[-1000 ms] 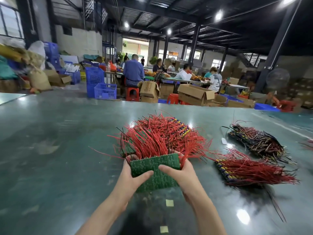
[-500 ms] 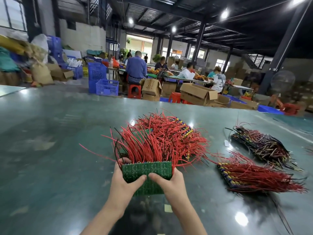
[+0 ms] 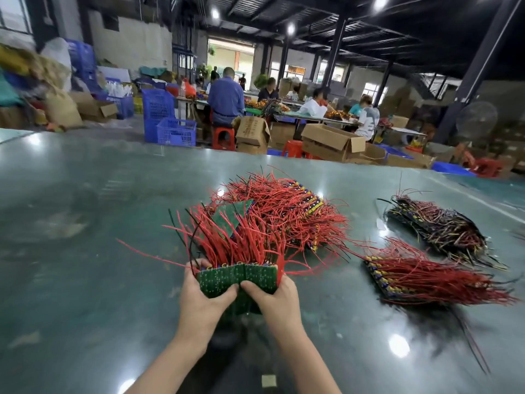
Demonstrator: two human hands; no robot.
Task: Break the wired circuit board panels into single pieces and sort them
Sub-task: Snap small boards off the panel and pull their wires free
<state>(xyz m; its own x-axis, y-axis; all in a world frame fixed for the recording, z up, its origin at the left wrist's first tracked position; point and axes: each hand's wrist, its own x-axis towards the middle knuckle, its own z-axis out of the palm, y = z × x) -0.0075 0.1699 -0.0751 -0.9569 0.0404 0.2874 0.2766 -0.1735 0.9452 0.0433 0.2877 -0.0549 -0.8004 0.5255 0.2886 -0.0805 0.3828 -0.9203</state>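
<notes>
Shiny green bench (image 3: 85, 280) fills the big workshop. Both hands, left hand (image 3: 203, 294) and right hand (image 3: 277, 297), pinch the flat green circuit board panel with red wires (image 3: 237, 275) near the middle. It looks light, stiff and snappy; grip the bare edges, not the wires.

No legible text, label or number anywhere.

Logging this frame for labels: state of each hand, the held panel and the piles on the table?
left hand: grips panel's left half
right hand: grips panel's right half
green panel: held up, bent along middle seam
big red-wired pile: heaped behind hands
red-wired stack: lying flat
dark-wired stack: lying flat
</notes>
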